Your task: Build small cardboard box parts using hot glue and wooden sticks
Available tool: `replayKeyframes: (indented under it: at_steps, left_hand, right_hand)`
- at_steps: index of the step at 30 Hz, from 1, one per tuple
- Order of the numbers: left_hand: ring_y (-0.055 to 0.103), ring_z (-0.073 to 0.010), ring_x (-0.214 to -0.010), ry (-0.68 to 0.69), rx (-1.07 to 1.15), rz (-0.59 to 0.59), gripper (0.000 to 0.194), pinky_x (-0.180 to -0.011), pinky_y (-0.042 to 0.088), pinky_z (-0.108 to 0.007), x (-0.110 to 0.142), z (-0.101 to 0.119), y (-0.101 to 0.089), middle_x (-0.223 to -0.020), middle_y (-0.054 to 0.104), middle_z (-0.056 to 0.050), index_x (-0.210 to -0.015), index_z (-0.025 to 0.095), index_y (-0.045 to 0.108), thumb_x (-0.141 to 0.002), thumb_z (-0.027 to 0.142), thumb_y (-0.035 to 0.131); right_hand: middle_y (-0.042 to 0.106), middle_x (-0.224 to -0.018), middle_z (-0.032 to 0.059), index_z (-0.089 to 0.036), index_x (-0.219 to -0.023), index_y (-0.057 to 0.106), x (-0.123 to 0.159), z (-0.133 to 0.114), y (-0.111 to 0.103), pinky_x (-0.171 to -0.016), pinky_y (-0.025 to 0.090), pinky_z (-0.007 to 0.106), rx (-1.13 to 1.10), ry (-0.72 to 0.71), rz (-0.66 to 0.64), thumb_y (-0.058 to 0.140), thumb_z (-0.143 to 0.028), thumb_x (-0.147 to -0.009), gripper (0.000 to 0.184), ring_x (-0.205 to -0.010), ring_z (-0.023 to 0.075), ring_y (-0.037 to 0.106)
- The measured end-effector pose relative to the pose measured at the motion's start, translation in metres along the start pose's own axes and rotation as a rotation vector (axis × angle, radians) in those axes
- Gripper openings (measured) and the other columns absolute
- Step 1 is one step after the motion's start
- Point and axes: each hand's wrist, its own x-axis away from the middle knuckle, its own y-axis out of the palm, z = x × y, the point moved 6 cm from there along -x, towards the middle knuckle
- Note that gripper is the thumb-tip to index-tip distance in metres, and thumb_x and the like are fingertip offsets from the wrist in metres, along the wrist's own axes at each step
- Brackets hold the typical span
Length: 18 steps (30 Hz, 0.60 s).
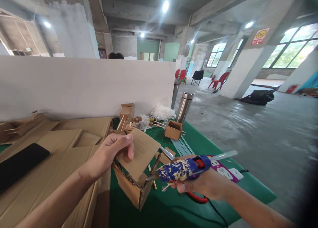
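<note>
My left hand (111, 153) is closed on a small open cardboard box (135, 170), thumb pressed on its raised flap, holding it tilted above the green table mat (174, 208). In my right hand (198, 185) I grip a blue hot glue gun (182, 169) crusted with dried glue. Its nozzle points left and sits at the box's right edge. A clear glue stick (223, 155) pokes out of the gun's back.
Flat cardboard sheets (64, 145) and a black phone (20, 163) lie at left. Small cardboard boxes (173, 129), a steel flask (184, 107), glue sticks (181, 147), a white power strip (227, 171) and white netting sit behind. A white partition (81, 85) backs the table.
</note>
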Motion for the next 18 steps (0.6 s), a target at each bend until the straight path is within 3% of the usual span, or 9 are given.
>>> replayKeyframes:
  at_steps: [4, 7, 10, 13, 15, 18]
  left_hand:
    - [0.031, -0.0109, -0.044, -0.016, 0.025, -0.016, 0.054, -0.041, 0.019, -0.024, 0.000, -0.001, 0.000, -0.048, 0.034, 0.005, -0.056, 0.017, 0.057, -0.093, 0.055, 0.046]
    - [0.030, -0.0103, -0.045, 0.010, 0.025, -0.081, 0.056, -0.041, 0.019, -0.024, 0.001, 0.001, 0.002, -0.050, 0.034, 0.005, -0.057, 0.017, 0.058, -0.091, 0.060, 0.049]
    - [0.030, -0.0103, -0.047, 0.034, 0.012, -0.129, 0.058, -0.042, 0.020, -0.024, 0.002, 0.003, 0.004, -0.052, 0.036, 0.005, -0.059, 0.017, 0.059, -0.090, 0.064, 0.049]
    - [0.033, -0.0111, -0.048, 0.025, -0.012, -0.132, 0.060, -0.044, 0.023, -0.025, 0.002, 0.004, 0.004, -0.053, 0.038, 0.004, -0.058, 0.017, 0.059, -0.092, 0.064, 0.045]
    - [0.033, -0.0113, -0.048, 0.019, -0.033, -0.134, 0.061, -0.045, 0.023, -0.025, 0.001, 0.004, 0.004, -0.053, 0.039, 0.004, -0.057, 0.017, 0.060, -0.093, 0.063, 0.043]
    - [0.034, -0.0113, -0.048, 0.020, -0.054, -0.149, 0.062, -0.046, 0.024, -0.026, 0.002, 0.006, 0.006, -0.052, 0.043, 0.003, -0.056, 0.016, 0.062, -0.095, 0.061, 0.041]
  right_hand:
    - [0.076, -0.080, 0.0048, -0.025, -0.079, 0.076, 0.011, 0.001, 0.004, -0.070, 0.057, 0.033, -0.020, -0.081, 0.126, 0.079, -0.051, -0.071, 0.028, -0.074, 0.0240, 0.070]
    - [0.078, -0.086, 0.0061, -0.027, -0.084, 0.078, 0.019, 0.016, 0.014, -0.078, 0.058, 0.037, -0.150, -0.070, 0.278, 0.077, -0.058, -0.071, 0.034, -0.080, 0.0267, 0.071]
    - [0.079, -0.089, 0.0062, -0.028, -0.081, 0.078, 0.025, 0.040, 0.024, -0.080, 0.059, 0.041, -0.348, -0.033, 0.557, 0.079, -0.059, -0.068, 0.034, -0.088, 0.0302, 0.071]
    - [0.078, -0.098, 0.0074, -0.025, -0.086, 0.078, 0.028, 0.054, 0.033, -0.087, 0.058, 0.043, -0.367, -0.045, 0.784, 0.082, -0.056, -0.065, 0.038, -0.101, 0.0337, 0.069]
    - [0.077, -0.104, 0.0081, -0.023, -0.090, 0.078, 0.026, 0.057, 0.041, -0.093, 0.056, 0.043, -0.402, -0.041, 0.860, 0.083, -0.053, -0.066, 0.039, -0.110, 0.0351, 0.066]
    - [0.076, -0.106, 0.0094, -0.020, -0.092, 0.077, 0.019, 0.053, 0.055, -0.097, 0.054, 0.044, -0.519, -0.071, 0.871, 0.082, -0.049, -0.069, 0.037, -0.114, 0.0356, 0.065]
